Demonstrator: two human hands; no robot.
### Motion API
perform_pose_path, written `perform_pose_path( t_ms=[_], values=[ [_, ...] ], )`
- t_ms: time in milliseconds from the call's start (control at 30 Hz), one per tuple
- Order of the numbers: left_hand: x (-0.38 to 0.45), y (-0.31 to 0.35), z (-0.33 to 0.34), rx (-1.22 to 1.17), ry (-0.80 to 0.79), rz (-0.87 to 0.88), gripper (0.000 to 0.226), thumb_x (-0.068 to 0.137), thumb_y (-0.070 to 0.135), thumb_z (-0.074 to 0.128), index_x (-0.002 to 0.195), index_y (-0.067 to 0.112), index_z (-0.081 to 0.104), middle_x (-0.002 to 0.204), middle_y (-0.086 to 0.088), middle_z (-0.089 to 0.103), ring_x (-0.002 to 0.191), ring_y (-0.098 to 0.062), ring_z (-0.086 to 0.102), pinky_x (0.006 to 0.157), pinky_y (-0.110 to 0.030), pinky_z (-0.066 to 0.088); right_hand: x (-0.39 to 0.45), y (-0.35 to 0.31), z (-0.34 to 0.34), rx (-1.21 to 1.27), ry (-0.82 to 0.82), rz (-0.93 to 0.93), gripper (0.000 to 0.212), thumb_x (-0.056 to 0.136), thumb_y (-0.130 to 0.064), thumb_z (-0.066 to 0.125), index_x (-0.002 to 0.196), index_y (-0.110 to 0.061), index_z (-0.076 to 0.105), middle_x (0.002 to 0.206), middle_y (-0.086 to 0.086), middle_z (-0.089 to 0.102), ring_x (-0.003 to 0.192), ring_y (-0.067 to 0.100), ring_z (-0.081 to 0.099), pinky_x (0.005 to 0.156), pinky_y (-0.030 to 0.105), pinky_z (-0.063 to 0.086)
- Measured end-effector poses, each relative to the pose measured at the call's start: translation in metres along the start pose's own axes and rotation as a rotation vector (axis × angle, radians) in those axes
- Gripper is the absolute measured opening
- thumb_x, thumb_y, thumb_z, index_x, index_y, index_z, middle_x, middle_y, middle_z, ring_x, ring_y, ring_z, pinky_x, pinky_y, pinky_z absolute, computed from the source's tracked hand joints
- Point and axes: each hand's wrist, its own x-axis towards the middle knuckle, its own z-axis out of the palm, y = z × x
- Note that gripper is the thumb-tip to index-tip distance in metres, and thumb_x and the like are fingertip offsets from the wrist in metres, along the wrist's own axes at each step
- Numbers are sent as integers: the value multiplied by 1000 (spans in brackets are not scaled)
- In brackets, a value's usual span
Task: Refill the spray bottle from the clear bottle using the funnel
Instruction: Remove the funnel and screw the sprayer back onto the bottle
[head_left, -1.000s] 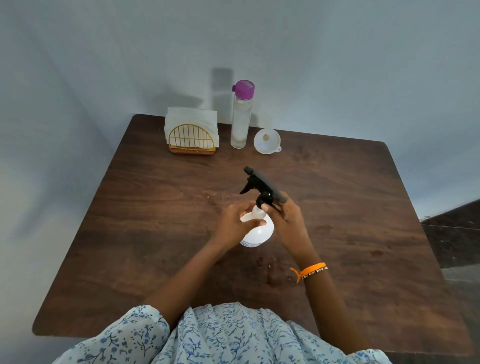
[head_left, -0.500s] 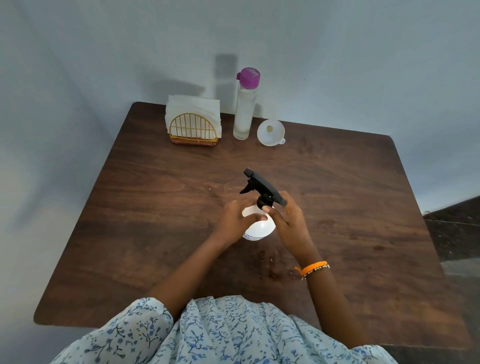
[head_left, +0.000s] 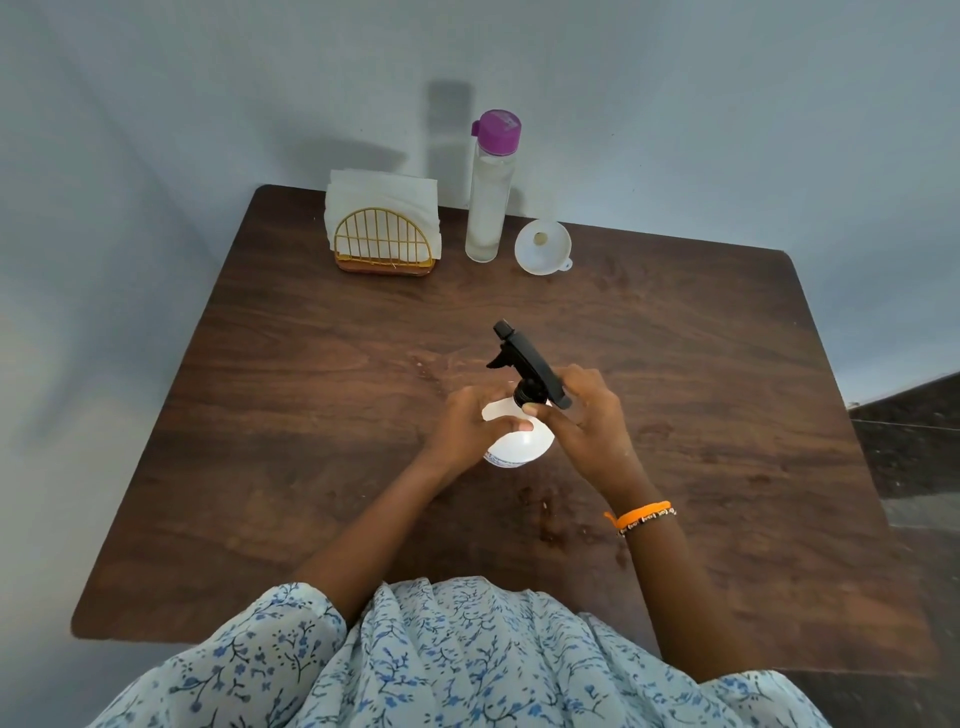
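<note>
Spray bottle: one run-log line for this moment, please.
stage: opening | left hand grips spray bottle | right hand grips sprayer head | funnel, clear bottle untouched

A dark wooden table (head_left: 291, 395) carries a white spray bottle (head_left: 519, 444) near its middle. Far behind the spray bottle stand a napkin holder (head_left: 383, 234), a clear bottle (head_left: 488, 208) with purple cap, and a white funnel (head_left: 543, 247).

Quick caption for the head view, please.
Left hand holds the spray bottle; right hand grips its black sprayer.
</note>
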Motion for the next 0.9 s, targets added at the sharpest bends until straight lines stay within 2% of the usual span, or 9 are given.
perform_pose_path(
  t_ms=[100,200,300,433,500,600,700,833,900],
  values=[
    [1,0,0,-1,-9,0,26,77,16,73,103,16,70,94,8,65,81,-6,59,71,-21,48,4,1,-3,-97,-33,-84,33,80,-28,65,105,-6,66,84,-8,54,80,10,38,70,19,31],
    [2,-1,-2,4,-29,23,31,76,16,74,107,15,69,104,2,68,93,-12,59,74,-22,47,9,1,-12,20,-146,-74,32,80,-32,63,104,-11,67,79,-10,46,78,9,37,68,13,29],
    [2,-3,-4,10,-40,36,33,75,14,74,108,14,68,105,4,67,95,-11,59,74,-18,45,14,3,-16,48,-222,-63,26,78,-26,72,99,-12,68,83,2,53,82,22,44,72,29,35],
    [3,-4,0,7,-26,50,36,75,12,73,111,13,66,115,-3,66,103,-14,58,86,-30,44,9,0,-4,84,-1,11,24,67,-25,78,80,-11,64,81,-2,59,83,22,53,74,40,42],
    [2,-5,1,7,-24,90,36,76,7,71,111,13,63,113,0,65,102,-9,55,87,-25,40,6,-3,4,101,95,45,31,63,-32,79,73,-14,57,77,-6,55,79,22,52,70,42,44],
    [0,-9,3,-35,-47,175,49,79,1,66,121,21,51,114,11,59,107,-1,54,89,-8,38,3,-7,12,122,205,106,39,54,-44,75,71,-18,52,74,-8,53,76,19,54,68,39,46],
    [-2,-14,8,-15,-58,248,55,84,-4,58,127,25,40,120,15,52,111,12,48,91,-2,33,1,-11,20,98,287,155,43,52,-39,84,71,-18,52,74,-8,56,73,14,56,64,33,48],
    [-1,-23,15,22,-46,315,49,87,-2,51,130,19,40,126,0,51,118,-7,48,100,-11,34,-3,-14,28,101,345,202,48,52,-40,87,72,-19,50,74,-5,60,71,13,56,63,34,49],
    [0,-24,15,30,-56,320,49,87,-2,51,129,22,40,126,1,51,118,-9,48,100,-11,35,-4,-14,26,62,338,195,47,54,-42,86,73,-20,49,75,-7,60,72,11,56,64,31,48]
  ],
)
